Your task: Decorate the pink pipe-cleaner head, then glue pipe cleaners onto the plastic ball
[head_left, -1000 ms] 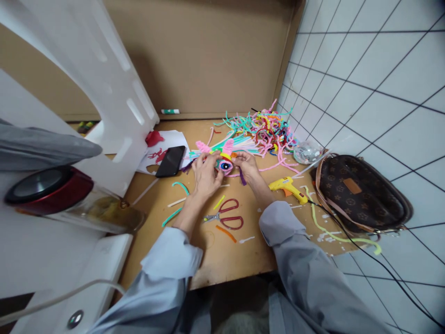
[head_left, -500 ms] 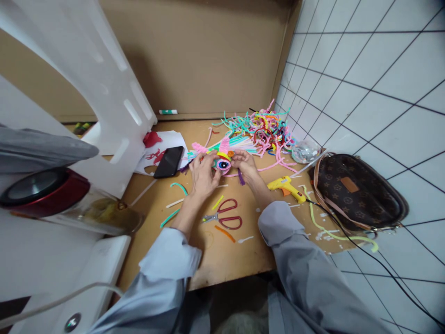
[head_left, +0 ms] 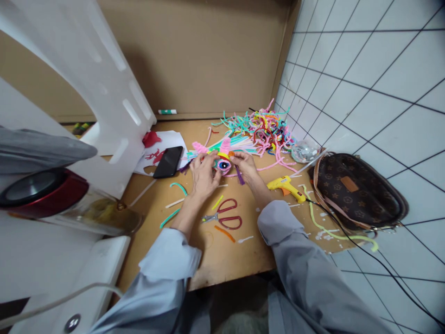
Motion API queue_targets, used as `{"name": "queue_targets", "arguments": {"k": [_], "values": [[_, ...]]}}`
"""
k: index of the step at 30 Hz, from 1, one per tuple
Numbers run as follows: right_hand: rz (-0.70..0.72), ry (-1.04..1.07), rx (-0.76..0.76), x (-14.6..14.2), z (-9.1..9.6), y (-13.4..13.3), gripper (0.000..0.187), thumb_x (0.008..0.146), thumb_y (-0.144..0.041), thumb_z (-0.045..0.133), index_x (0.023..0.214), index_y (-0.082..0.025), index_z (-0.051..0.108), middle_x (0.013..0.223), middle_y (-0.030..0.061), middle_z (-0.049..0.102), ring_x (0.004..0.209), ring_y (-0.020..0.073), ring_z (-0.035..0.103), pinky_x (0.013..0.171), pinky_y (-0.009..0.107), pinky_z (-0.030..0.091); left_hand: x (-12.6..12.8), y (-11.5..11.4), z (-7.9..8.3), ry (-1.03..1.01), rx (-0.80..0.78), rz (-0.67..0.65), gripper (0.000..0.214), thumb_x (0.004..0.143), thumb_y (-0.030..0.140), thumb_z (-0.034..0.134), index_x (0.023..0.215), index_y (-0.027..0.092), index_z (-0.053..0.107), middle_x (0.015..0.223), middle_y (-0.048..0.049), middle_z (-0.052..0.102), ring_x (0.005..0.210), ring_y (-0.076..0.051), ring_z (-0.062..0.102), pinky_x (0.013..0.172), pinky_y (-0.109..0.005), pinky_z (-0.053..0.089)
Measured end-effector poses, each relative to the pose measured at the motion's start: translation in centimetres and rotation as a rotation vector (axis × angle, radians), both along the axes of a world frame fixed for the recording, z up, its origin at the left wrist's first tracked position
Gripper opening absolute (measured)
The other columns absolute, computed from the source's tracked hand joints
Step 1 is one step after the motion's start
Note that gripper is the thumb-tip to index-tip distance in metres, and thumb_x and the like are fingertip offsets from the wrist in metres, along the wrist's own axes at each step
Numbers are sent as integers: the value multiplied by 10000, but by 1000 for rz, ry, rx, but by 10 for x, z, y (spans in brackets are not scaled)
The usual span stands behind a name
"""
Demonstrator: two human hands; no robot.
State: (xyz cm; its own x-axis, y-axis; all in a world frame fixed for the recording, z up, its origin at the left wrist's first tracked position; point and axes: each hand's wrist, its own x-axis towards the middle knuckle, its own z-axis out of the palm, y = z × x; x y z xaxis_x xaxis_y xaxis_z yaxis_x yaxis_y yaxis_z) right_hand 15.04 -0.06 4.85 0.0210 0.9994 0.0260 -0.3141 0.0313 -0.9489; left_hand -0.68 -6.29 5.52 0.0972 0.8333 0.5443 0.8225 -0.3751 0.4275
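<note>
A pipe-cleaner figure (head_left: 224, 165) with a large blue eye, a yellow band and fuzzy pink ears lies between my two hands. My left hand (head_left: 205, 175) is closed around its left side, fingers on top and thumb near the eye. At the figure's right edge, my right hand (head_left: 246, 168) pinches a small orange pipe-cleaner piece (head_left: 231, 153) against it. A purple tassel (head_left: 239, 176) hangs beside the right fingers. Just nearer to me lie red-handled scissors (head_left: 229, 215), flanked by a yellow offcut (head_left: 217, 202) and an orange offcut (head_left: 225, 234).
A tangled pile of pipe cleaners (head_left: 266, 130) fills the back right. On the right are a yellow glue gun (head_left: 285, 188) with a trailing cord and a brown handbag (head_left: 359, 192). A phone (head_left: 168, 162) rests on paper at left, near a glass jug (head_left: 104, 211).
My right fingers have shifted slightly at the figure's edge, and the orange piece looks a little different in angle. The left hand keeps its hold.
</note>
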Motion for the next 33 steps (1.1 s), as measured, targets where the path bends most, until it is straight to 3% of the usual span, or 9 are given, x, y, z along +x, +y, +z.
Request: {"name": "queue_targets", "arguments": {"k": [10, 19, 27, 33], "values": [[-18, -25, 18, -2, 0, 1, 242, 560, -270, 797, 639, -203, 578, 591, -81, 558, 587, 90, 450, 614, 239, 384, 1, -1, 1, 6, 7, -1, 407, 838, 292, 547, 1234, 217, 603, 1441, -78, 604, 1277, -332, 468, 1049, -483, 360], [6, -33, 16, -2, 1, 1, 214, 497, -110, 638, 681, -211, 599, 665, -68, 630, 692, 131, 555, 702, 257, 447, 1, -1, 2, -12, -10, 3, 418, 831, 308, 543, 1234, 221, 614, 1431, -76, 612, 1288, -337, 455, 1051, -506, 360], [8, 12, 40, -1, 4, -1, 264, 487, -118, 620, 732, -215, 612, 733, -43, 678, 798, 161, 610, 742, 270, 471, 1, -1, 1, -18, -9, -1, 409, 830, 304, 535, 1224, 226, 609, 1435, -77, 605, 1292, -336, 457, 1060, -508, 354], [17, -19, 39, 1, 2, 1, 229, 503, -122, 627, 711, -211, 589, 691, -61, 630, 703, 127, 565, 724, 259, 456, 0, 1, 0, -20, -1, -2, 412, 834, 321, 535, 1228, 228, 611, 1432, -82, 608, 1289, -342, 455, 1051, -513, 359]]}}
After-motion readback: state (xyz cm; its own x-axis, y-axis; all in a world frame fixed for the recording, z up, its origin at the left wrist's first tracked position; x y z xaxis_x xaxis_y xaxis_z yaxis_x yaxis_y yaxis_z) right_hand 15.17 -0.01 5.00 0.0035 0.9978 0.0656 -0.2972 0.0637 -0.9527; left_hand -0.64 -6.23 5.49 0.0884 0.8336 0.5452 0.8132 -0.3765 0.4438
